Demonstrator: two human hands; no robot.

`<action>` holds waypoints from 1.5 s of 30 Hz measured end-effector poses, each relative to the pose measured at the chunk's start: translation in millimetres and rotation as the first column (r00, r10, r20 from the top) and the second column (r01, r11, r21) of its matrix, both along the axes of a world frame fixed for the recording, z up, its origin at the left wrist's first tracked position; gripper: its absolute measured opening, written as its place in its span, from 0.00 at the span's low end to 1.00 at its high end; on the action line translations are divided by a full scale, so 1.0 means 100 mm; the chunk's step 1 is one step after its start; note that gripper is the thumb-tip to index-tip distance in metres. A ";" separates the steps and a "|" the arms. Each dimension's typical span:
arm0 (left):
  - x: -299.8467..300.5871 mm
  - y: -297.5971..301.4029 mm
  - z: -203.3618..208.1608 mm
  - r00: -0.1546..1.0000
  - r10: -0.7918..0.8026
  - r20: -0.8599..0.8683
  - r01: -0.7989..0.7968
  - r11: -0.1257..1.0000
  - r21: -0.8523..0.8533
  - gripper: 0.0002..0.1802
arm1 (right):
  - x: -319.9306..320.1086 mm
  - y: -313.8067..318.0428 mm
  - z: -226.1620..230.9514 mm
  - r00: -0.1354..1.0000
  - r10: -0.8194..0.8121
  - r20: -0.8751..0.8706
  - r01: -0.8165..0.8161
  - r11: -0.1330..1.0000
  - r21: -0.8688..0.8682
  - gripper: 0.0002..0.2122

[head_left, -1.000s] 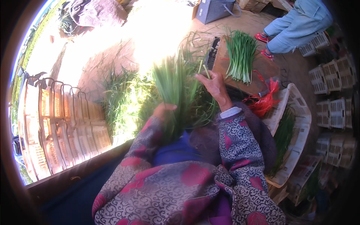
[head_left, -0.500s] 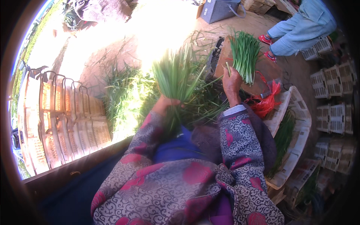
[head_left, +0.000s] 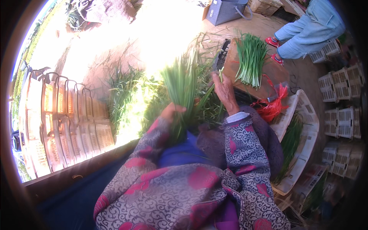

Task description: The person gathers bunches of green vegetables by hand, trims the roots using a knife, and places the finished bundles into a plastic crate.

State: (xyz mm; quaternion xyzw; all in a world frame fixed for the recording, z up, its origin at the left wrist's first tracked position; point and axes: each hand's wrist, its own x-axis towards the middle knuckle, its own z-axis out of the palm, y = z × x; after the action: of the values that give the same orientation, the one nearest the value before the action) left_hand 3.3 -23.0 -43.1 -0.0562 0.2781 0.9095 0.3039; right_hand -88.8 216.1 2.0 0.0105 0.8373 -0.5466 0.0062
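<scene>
My left hand (head_left: 173,111) is closed around an upright bunch of green chives (head_left: 179,80), blurred by motion; its leaves fan out above the fist. To the right of it, my right hand (head_left: 227,94) pinches a few thin chive stalks (head_left: 221,73), whose tips stick up past the fingers. A neat bundle of chives (head_left: 251,59) lies on a brown board (head_left: 275,73) just beyond the right hand. Loose red plastic strips (head_left: 273,105) lie at the board's near edge. Under and around both hands spreads a heap of loose green leaves (head_left: 128,90).
A white crate (head_left: 308,151) with greens in it stands at my right. Stacked crates (head_left: 73,124) rise on the left, more pale crates (head_left: 337,122) at the far right. A person in light blue jeans (head_left: 312,30) stands beyond the board, near a blue-grey bag (head_left: 224,11).
My right hand has moved left and slightly down, closer to the bunch, still pinching stalks. The left hand and its bunch have shifted slightly right.
</scene>
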 end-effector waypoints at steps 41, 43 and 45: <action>-0.12 -0.26 -0.06 0.976 0.095 -0.198 -0.175 0.880 -0.441 0.34 | -0.30 0.42 -0.41 0.957 -0.272 -0.099 0.286 0.940 0.184 0.18; -0.11 -0.35 -0.21 0.983 0.126 -0.134 -0.171 0.896 -0.411 0.35 | -0.27 0.54 -0.49 0.941 -0.231 0.246 0.264 0.958 -0.111 0.18; -0.08 -0.26 0.08 0.982 0.114 -0.153 -0.160 0.929 -0.334 0.36 | -0.16 0.41 -0.33 0.912 -0.085 0.401 0.240 0.904 -0.354 0.18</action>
State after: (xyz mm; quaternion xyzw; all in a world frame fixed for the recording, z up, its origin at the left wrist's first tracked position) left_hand -5.2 -48.7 -35.5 -0.0681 0.4477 0.8674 0.2062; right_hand -105.3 256.9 -30.6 0.1847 0.6884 -0.6907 0.1221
